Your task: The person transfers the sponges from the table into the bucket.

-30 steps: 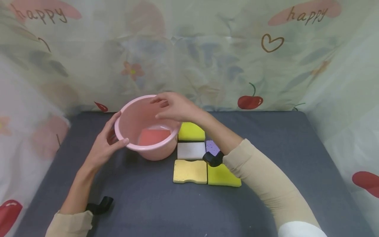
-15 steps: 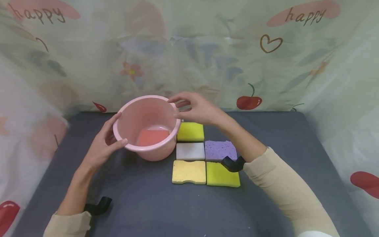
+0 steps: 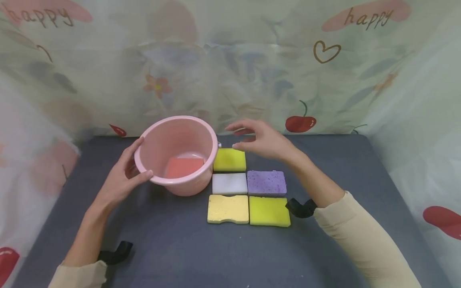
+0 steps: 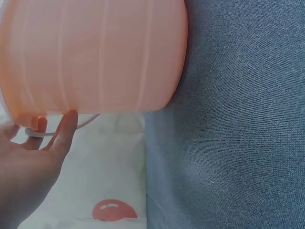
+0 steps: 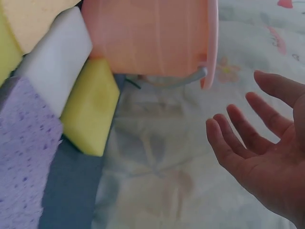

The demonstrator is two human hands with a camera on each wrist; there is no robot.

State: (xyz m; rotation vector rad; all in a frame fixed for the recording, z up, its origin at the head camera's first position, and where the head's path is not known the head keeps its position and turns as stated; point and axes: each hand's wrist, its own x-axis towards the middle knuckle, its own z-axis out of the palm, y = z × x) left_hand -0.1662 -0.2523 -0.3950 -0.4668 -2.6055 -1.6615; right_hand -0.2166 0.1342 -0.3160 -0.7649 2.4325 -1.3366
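Note:
A pink bucket [image 3: 189, 189] stands on the dark cloth, left of centre, with a coral sponge [image 3: 185, 167] lying flat on its bottom. My left hand [image 3: 117, 182] holds the bucket's left side, thumb and fingers at the rim; the left wrist view has its fingertips on the outer wall near the handle. Beyond the bucket's right side, my right hand [image 3: 268, 140] hovers with parted fingers and nothing in it. Below that hand lie a yellow sponge [image 3: 230, 161], a white sponge [image 3: 229, 184] and a purple sponge [image 3: 267, 183].
Closer to me lie a notched pale-yellow sponge [image 3: 228, 209] and a yellow-green sponge [image 3: 270, 211], side by side. A patterned curtain [image 3: 216, 72] rises along the table's back edge and both sides. The thin bucket handle [image 5: 183, 82] hangs behind the bucket.
My right hand has moved right, from over the bucket's mouth to past its rim, uncovering the purple sponge. My left hand stays at the bucket, and the coral sponge remains inside.

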